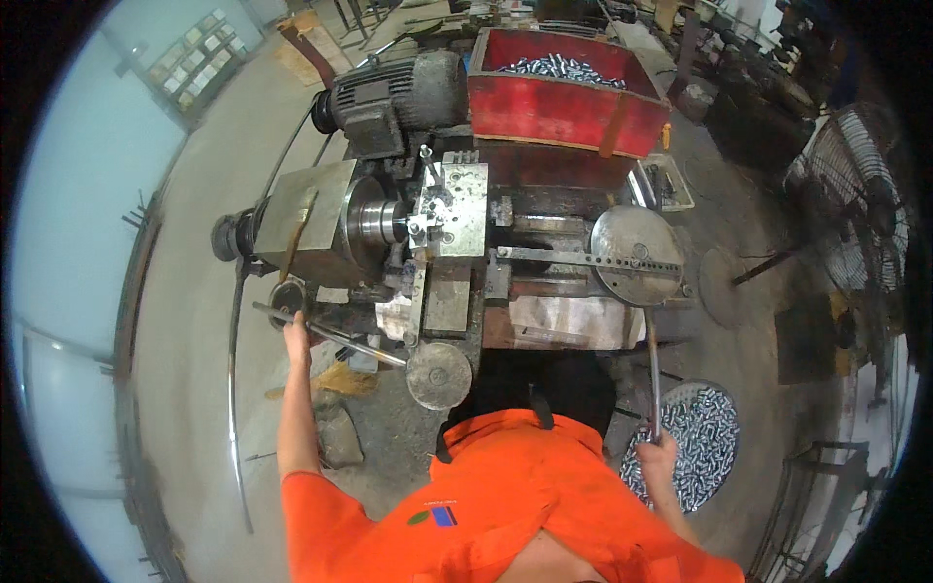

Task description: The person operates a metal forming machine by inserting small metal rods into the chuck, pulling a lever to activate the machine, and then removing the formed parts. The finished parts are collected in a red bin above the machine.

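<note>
My left hand [297, 336] is closed around a long metal lever [355, 347], which slopes from beside the machine down to a round metal disc [438, 375]. My right hand [658, 455] grips the lower end of another lever [654, 374], hanging from a larger round plate [637, 255]. Between them stands a small lathe: its chuck [376, 222] faces a bright tool block [459, 210] on the slide. A perforated flat bar [590, 258] links the slide to the large plate. Whatever sits in the chuck is too small to make out.
Behind the lathe are an electric motor [398, 94] and a red bin [554, 109] of small shiny metal parts. A basket heaped with similar parts [702, 449] is by my right hand. A caged fan [855, 189] stands at right, a straw brush [345, 380] lies below my left hand.
</note>
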`<state>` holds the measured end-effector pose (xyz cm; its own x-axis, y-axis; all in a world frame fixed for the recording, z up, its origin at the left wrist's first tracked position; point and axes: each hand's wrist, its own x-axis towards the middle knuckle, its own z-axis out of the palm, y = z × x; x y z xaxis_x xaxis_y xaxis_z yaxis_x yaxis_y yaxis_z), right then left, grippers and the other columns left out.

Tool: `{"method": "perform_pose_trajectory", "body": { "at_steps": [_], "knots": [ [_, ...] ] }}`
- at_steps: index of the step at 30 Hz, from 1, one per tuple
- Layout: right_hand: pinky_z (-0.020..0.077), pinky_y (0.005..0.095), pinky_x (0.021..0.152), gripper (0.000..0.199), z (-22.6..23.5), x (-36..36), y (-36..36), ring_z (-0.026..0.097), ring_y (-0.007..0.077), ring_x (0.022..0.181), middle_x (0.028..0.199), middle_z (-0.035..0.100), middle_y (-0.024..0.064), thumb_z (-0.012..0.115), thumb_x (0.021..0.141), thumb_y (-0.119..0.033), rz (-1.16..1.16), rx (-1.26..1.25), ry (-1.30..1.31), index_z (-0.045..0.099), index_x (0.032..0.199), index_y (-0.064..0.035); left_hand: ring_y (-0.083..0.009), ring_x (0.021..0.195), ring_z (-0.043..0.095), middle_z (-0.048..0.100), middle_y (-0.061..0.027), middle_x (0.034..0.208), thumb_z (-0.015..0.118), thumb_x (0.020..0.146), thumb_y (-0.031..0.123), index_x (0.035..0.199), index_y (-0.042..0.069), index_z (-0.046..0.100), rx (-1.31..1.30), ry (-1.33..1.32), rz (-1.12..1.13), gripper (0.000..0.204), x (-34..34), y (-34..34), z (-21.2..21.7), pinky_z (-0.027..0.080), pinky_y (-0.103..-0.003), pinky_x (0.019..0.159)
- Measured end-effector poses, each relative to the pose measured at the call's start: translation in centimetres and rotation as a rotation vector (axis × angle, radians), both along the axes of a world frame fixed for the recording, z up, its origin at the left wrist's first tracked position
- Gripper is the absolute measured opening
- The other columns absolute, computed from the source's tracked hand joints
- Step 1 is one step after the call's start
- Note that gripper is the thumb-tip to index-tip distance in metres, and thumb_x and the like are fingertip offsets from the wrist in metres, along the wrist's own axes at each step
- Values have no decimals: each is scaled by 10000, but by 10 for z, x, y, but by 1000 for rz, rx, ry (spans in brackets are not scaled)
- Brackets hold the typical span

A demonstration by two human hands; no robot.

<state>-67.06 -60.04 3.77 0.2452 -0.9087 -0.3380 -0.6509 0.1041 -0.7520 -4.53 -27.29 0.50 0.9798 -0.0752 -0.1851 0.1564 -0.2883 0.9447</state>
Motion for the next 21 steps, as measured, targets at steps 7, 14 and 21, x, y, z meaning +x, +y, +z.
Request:
{"method": "perform_pose_trajectory", "body": {
  "at_steps": [7,14,21],
  "knots": [
    [473,467,725,482,-35,-90,-162,602,380,811,882,621,217,623,606,-195,207,-543,787,597,1060,-36,-238,544,622,599,-137,739,490,861,267,975,-51,504,22,86,33,339,-7,-5,11,565,-356,471],
    [398,474,877,627,-26,-44,-299,520,367,1015,1080,560,187,592,623,-178,-18,-807,945,493,1230,-55,-221,567,621,611,-161,864,541,857,395,1072,-58,498,-51,103,-43,502,-14,-19,11,561,-337,470],
    [278,441,1041,806,-45,21,-167,369,389,1230,1347,399,209,614,588,-158,81,-1006,355,368,1344,-28,-226,795,624,643,-108,870,505,852,523,1101,2,553,236,-53,-181,579,13,77,-81,501,-387,706]
  ]
}}
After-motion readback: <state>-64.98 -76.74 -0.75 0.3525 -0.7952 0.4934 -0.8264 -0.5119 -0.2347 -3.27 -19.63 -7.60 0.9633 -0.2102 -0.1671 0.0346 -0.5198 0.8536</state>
